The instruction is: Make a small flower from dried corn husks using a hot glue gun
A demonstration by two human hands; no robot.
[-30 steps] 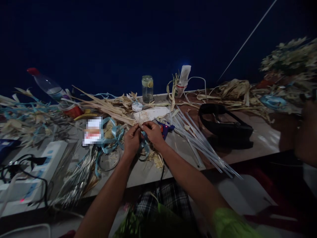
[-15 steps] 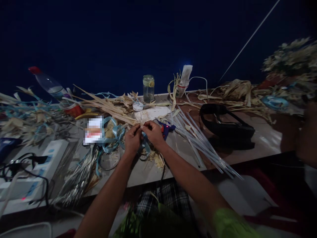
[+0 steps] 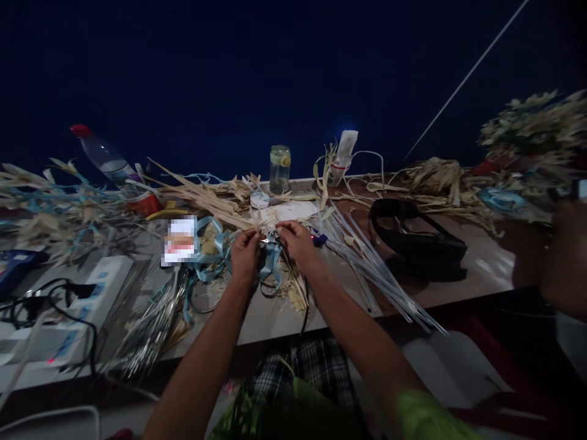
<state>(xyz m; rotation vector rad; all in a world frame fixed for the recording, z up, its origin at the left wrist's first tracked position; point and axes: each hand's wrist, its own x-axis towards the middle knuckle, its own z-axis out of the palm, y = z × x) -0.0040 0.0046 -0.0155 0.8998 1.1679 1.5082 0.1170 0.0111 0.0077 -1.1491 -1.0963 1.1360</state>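
Observation:
My left hand (image 3: 246, 253) is closed in a pinch at the table's middle, with a pale dried corn husk piece (image 3: 259, 223) at its fingertips. Close by on the right, my right hand (image 3: 300, 245) also pinches pale husk, though its fingertips are small and dim. A narrow gap separates the two hands. Light blue ribbon (image 3: 211, 253) lies in loops beside my left hand and beneath both. A blue glue gun (image 3: 318, 238) shows partly behind my right hand. Long dried husk strips (image 3: 206, 205) lie just beyond my left hand.
Clear plastic sticks (image 3: 376, 272) and a black strapped headset (image 3: 417, 238) lie to the right. Metal wires (image 3: 153, 330) and a white power strip (image 3: 98, 299) are at left. A glass jar (image 3: 279, 171) stands behind. Another person's hand (image 3: 566, 256) shows at far right.
My hands have moved slightly apart, the right one shifting rightward from the left. The whole view has shifted a little as the head moved.

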